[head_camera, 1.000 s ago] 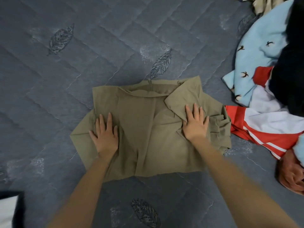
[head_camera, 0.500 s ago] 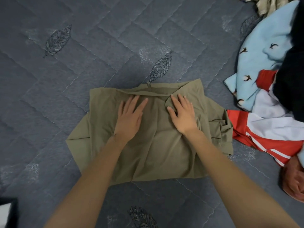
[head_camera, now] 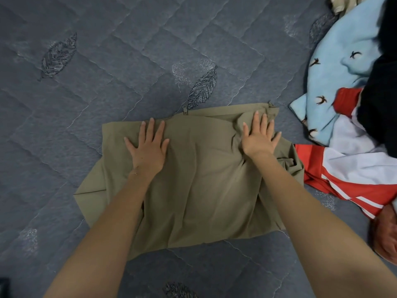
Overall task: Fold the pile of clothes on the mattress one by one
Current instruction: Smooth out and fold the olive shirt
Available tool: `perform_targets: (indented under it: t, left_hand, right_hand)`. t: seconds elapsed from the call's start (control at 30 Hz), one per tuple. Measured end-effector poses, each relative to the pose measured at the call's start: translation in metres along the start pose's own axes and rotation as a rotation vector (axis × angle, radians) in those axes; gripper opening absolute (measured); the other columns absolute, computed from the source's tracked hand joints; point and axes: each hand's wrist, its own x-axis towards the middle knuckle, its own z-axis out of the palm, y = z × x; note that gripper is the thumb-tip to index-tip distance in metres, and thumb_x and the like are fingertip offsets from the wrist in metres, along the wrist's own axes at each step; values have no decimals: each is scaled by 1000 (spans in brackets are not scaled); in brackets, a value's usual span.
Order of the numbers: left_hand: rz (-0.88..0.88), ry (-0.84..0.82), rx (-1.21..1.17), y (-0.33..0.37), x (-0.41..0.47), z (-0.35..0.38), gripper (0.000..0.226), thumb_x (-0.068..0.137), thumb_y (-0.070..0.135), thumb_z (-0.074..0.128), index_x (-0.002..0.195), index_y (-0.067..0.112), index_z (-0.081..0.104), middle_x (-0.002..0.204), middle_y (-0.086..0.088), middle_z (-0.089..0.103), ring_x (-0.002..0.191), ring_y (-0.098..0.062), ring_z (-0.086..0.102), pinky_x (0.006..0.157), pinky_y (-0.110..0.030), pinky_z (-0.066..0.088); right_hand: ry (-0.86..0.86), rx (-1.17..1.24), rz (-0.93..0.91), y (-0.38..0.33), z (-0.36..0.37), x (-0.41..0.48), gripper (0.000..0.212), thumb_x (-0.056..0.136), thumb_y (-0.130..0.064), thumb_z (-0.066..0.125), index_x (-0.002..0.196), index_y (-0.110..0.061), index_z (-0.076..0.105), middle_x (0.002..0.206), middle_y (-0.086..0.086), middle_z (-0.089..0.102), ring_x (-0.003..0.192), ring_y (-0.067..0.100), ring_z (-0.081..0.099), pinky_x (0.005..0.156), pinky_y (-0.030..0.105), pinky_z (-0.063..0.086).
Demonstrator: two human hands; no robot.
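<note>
Your left hand lies flat on the khaki garment, palm down, fingers straight & spread. It sits on the garment's left-centre part, w/ the fingertips just short of the far hem. Your right hand is flat too, fingers spread, pressing near the garment's far right corner, where the cloth bunches into wrinkles. Neither hand grips anything.

The garment is folded to a rough rectangle and lies approx. mid-mattress. A flap sticks out on the side twd the mattress's left edge, and there's a crumpled bit on the opposite side. A zip pull pokes out at the garment's far hem, btwn your hands.

The pile sits twd the mattress's right edge:
- a light blue top w/ small birds
- a black item lying over it
- a red & white top just beside the khaki garment; can't tell if they touch
- striped beige cloth twd the far right corner

An orange-brown thing lies by the right edge, nearer you. Can't tell what it is.
</note>
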Motion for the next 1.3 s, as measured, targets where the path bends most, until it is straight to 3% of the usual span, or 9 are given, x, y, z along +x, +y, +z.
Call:
perform_targets:
  t: [0.27, 0.47, 0.57, 0.7, 0.77, 1.0, 1.13, 1.23, 1.3]
  left_hand:
    - [-201, 5, 40, -12, -6, 2, 56, 103, 44, 12, 153, 29, -9, 162, 6, -11, 149, -24, -10, 115, -61, -6]
    - [-290, 33, 8, -21, -12, -5, 56, 104, 38, 16, 156, 21, -1, 163, -2, -7, 149, -25, -9, 116, -60, -5]
    - [-145, 234, -41, -13, -31, -3, 54, 105, 33, 25, 155, 19, 12, 163, -8, 3, 150, -28, -1, 116, -58, -3]
    - [355, 281, -38, 34, -78, 12, 56, 99, 42, 28, 152, 24, 28, 160, -11, 20, 148, -32, 17, 115, -59, 11]
    - [490, 150, 46, 60, -95, 28, 63, 96, 57, 26, 153, 33, 20, 162, -6, 11, 149, -30, 9, 114, -62, 7]
    - [255, -121, 164, 67, -97, 62, 80, 84, 78, 13, 136, 45, -38, 152, 3, -38, 145, -24, -25, 110, -68, -5]
    - [281, -38, 104, 75, -108, 54, 77, 89, 71, 21, 149, 38, -15, 162, -6, -13, 149, -28, -10, 112, -64, -3]
    - [409, 59, 53, 74, -133, 60, 73, 89, 68, 25, 153, 33, 20, 161, -8, 16, 148, -32, 14, 114, -63, 6]
    - [372, 45, 108, 65, -147, 70, 76, 87, 72, 21, 152, 34, 22, 161, -7, 15, 148, -34, 15, 113, -65, 4]
  right_hand:
    - [280, 61, -262, 15, -6, -30, 64, 101, -42, 37, 155, -23, 10, 163, 3, 4, 150, 24, -4, 119, 41, -7]
    - [144, 23, -446, 35, 4, -57, 68, 94, -45, 53, 152, -25, 25, 162, 3, 9, 150, 22, -1, 119, 35, -5]
    - [63, -60, -321, 51, 16, -68, 70, 94, -54, 45, 154, -32, 14, 163, 1, -3, 149, 22, -10, 119, 40, -10]
    - [69, -59, -144, 60, 24, -79, 76, 93, -59, 42, 154, -34, 5, 163, 6, -4, 149, 27, -10, 118, 46, -9]
    - [105, -51, -128, 64, 25, -84, 81, 90, -61, 47, 154, -34, 5, 163, 8, -4, 149, 29, -10, 118, 46, -10]
    - [118, 110, 28, 95, 6, -79, 112, 73, -65, 68, 155, -25, 2, 160, 12, 10, 147, 28, 10, 114, 50, 11]
    - [147, 206, 25, 88, 10, -85, 111, 72, -55, 76, 153, -11, 14, 147, 14, 39, 135, 32, 36, 108, 46, 24]
    - [-1, 446, 44, 85, 10, -84, 84, 72, -48, 79, 138, -14, 41, 132, 10, 57, 124, 32, 51, 102, 43, 40]
    - [-58, 508, 2, 86, 8, -81, 67, 73, -43, 80, 128, -17, 52, 127, 8, 59, 121, 29, 52, 101, 43, 42]
